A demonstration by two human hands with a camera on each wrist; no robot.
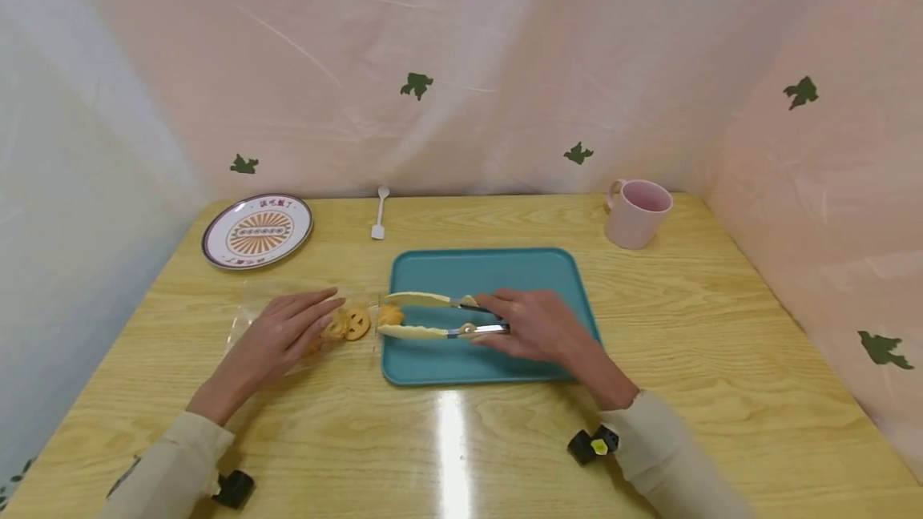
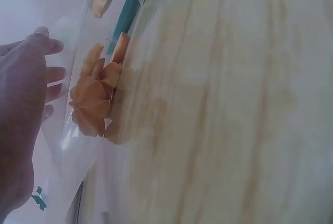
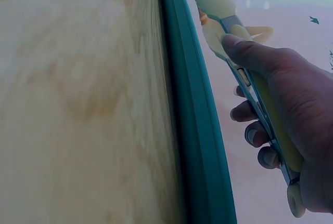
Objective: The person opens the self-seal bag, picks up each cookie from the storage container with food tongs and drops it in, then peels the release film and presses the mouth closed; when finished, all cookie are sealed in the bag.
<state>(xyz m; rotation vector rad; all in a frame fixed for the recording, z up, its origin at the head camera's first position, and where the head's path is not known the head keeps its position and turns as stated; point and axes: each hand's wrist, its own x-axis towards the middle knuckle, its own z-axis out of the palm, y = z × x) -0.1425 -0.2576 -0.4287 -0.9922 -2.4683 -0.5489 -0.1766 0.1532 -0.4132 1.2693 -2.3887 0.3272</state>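
A clear plastic bag of cookies lies left of the teal tray, its mouth overlapping the tray's left edge. My left hand rests over the bag with fingers extended toward the cookies. Inside are a round cookie with cutouts and a swirled, flower-shaped cookie. My right hand grips metal tongs with cream, scalloped tips, held over the tray and pointing left. Between the parted tips, at the bag's mouth, is a golden cookie. In the right wrist view, the thumb lies along one tong arm.
At the back left sits a patterned plate. A small white spoon-like utensil lies behind the tray, and a pink mug stands at the back right. A leaf-printed cloth hangs behind the wooden table.
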